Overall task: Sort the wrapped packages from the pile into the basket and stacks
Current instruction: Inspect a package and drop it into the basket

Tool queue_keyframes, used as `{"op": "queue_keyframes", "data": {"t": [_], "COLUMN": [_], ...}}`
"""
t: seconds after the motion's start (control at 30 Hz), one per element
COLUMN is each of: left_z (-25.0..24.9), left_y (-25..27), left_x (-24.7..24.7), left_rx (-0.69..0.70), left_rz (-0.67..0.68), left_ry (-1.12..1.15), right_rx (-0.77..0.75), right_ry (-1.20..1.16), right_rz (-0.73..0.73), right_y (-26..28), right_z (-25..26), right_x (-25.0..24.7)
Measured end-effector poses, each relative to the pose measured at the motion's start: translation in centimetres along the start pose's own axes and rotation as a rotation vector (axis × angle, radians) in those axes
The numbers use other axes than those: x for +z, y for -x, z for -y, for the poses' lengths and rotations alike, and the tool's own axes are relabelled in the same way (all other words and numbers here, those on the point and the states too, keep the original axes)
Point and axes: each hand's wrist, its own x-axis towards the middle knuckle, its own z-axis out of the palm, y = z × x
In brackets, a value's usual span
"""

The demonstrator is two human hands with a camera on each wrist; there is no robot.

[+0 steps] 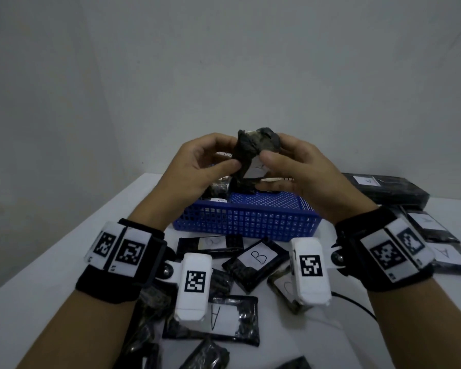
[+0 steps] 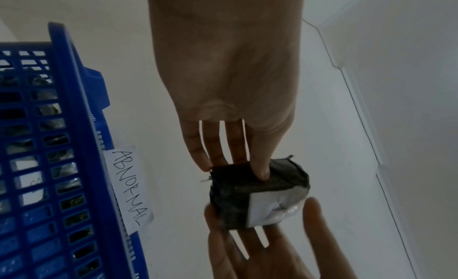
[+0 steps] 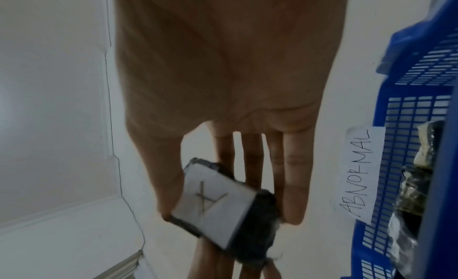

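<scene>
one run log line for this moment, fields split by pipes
both hands: left hand and right hand pinch crumpled A-labelled package | position: above blue basket | basket tag: ABNORMAL

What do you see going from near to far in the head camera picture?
Package marked A → package marked B → blue basket → crumpled package held up in left hand and right hand.

Crumpled black wrapped package [image 1: 253, 153] labelled A being held above blue basket [image 1: 246, 222]; loose pile [image 1: 232, 288] lying along table's near edge; stacks [image 1: 389, 190] at right.
</scene>
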Motion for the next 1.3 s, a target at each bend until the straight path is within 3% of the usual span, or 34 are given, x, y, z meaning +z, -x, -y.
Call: {"op": "queue_keyframes", "data": {"t": [0.3, 0.47, 0.57, 0.67, 0.8, 0.9, 1.03, 1.13, 1.3], "left_z": [0.4, 0.0, 0.2, 1.2, 2.9, 3.5, 5.7, 7.9, 9.8], "left_y": [-0.5, -3.6, -5.6, -8.0, -11.8, -14.5, -17.4, -18.1, -18.5], "left_x": [1.2, 1.7, 2.6, 3.3, 3.7, 3.8, 4.0, 4.4, 4.9], "left_rx": [-0.2, -0.269, -0.308, -0.37, -0.266, -0.259, -0.364, -0.437, -0.648], "left_rz": [-0.031, 0.031, 0.06, 0.097, 0.255, 0.37, 0.549, 0.567, 0.565], "left_ry": [0.143, 0.016, 0.048, -0.077, -0.81, -0.964, -0.916, -0.77, -0.527], "right_rx": [-0.014, -0.118, -0.106, 0.061, 0.415, 0.616, 0.766, 0.872, 0.857], "right_ry": [0.266, 0.746, 1.018, 1.179, 1.3, 1.512, 1.764, 1.817, 1.906], "right_rz": [-0.127, -0.102, -0.126, -0.074, 0.138, 0.315, 0.534, 0.658, 0.674], "right_y": [0.4, 0.4, -0.9, -3.2, -8.3, -12.7, -17.8, -20.9, -20.9], "right_z": [0.3, 0.9, 2.3, 3.5, 2.8, 0.7, -5.5, -10.8, -9.7], "right_x": [-0.8, -1.9, -3.1, -4.8, -6.8, -7.3, -9.4, -12.0, -9.2]}}
